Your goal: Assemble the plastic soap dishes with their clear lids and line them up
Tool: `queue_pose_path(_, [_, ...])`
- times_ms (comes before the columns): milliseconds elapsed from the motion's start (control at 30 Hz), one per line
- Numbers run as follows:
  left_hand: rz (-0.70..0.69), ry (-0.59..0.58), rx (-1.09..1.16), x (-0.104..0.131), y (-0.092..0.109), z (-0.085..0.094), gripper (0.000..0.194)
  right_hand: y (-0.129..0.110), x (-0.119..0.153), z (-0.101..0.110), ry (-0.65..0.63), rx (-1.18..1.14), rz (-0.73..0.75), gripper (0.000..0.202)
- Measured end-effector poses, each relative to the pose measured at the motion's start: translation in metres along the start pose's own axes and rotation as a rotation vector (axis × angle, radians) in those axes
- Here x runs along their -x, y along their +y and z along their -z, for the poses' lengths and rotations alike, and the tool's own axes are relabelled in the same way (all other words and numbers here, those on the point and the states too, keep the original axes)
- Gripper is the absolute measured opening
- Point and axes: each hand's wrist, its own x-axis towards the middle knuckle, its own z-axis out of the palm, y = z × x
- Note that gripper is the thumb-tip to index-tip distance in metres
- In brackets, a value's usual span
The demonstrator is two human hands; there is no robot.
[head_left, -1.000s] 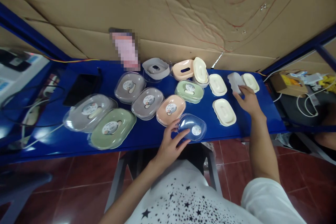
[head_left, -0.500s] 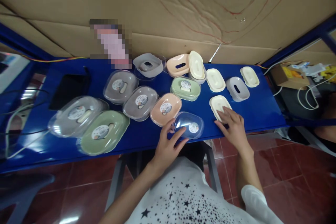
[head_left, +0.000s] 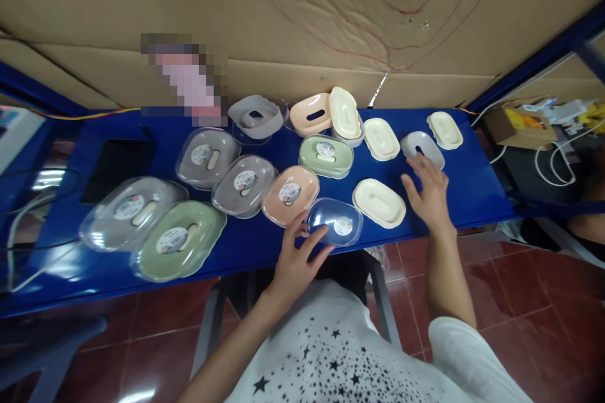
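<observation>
My left hand (head_left: pixel 302 255) grips the near-left edge of a clear plastic lid (head_left: pixel 336 220) with a round label, its fingers curved over it. My right hand (head_left: pixel 429 192) is open, with spread fingertips over the front of a grey soap dish (head_left: pixel 432 150) with a slot; contact is unclear. Between the hands lies a cream soap-dish tray (head_left: pixel 379 203), flat beside the lid. Behind it are another cream tray (head_left: pixel 382 139) and, at far right, a third (head_left: pixel 445 130). A peach soap dish (head_left: pixel 290 195) with a clear cover sits just left of the lid.
Several covered grey and green soap dishes (head_left: pixel 182 242) fill the left of the blue table (head_left: pixel 255 258). At the back are an uncovered grey dish (head_left: pixel 255 116) and a slotted peach dish (head_left: pixel 307 114). A dark flat object (head_left: pixel 116 167) lies left; a cardboard box (head_left: pixel 520 128) stands right.
My right hand has left the cream tray and moved up and right to the grey slotted dish. That tray now lies closer to the clear lid, turned. My left hand stays at the lid.
</observation>
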Motion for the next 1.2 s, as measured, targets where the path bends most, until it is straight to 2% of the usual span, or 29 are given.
queue_pose_path(100, [-0.007, 0.009, 0.001, 0.001, -0.001, 0.0, 0.036, 0.027, -0.026, -0.009, 0.046, 0.158, -0.085, 0.05])
queue_pose_path(167, [-0.006, 0.013, -0.003, 0.001, -0.001, 0.0, 0.036, 0.037, -0.025, -0.011, 0.021, 0.158, -0.078, 0.045])
queue_pose_path(233, [-0.001, 0.015, -0.005, 0.002, -0.001, -0.001, 0.036, 0.039, -0.01, -0.01, 0.03, 0.147, -0.062, 0.044])
queue_pose_path(400, [-0.008, -0.005, 0.001, 0.001, -0.001, -0.002, 0.039, 0.012, 0.042, 0.002, 0.035, 0.138, -0.006, 0.045])
queue_pose_path(467, [-0.008, -0.019, 0.001, 0.001, -0.001, -0.003, 0.039, -0.006, 0.057, 0.005, -0.035, 0.105, 0.058, 0.052])
queue_pose_path(567, [-0.008, -0.016, 0.002, 0.0, -0.001, -0.003, 0.039, -0.033, 0.068, 0.006, -0.208, 0.041, 0.201, 0.063])
queue_pose_path(633, [-0.01, -0.003, 0.004, 0.0, 0.0, -0.002, 0.04, -0.045, 0.07, 0.004, -0.253, 0.018, 0.258, 0.054])
queue_pose_path(800, [-0.009, 0.016, 0.033, 0.002, -0.001, -0.002, 0.041, -0.047, 0.066, 0.011, -0.115, -0.026, 0.228, 0.026])
queue_pose_path(933, [-0.007, 0.006, 0.041, 0.003, -0.002, -0.001, 0.039, -0.033, 0.065, 0.022, 0.125, -0.005, 0.069, 0.024])
queue_pose_path(1000, [-0.018, 0.011, 0.038, 0.003, -0.003, -0.002, 0.039, -0.03, 0.067, 0.023, 0.192, 0.007, 0.02, 0.024])
queue_pose_path(1067, [-0.026, 0.016, 0.038, 0.003, -0.003, -0.002, 0.04, -0.035, 0.069, 0.019, 0.165, 0.013, 0.021, 0.023])
queue_pose_path(1200, [-0.018, 0.003, 0.031, 0.004, -0.004, -0.002, 0.039, -0.05, 0.071, 0.006, -0.02, 0.007, 0.124, 0.022])
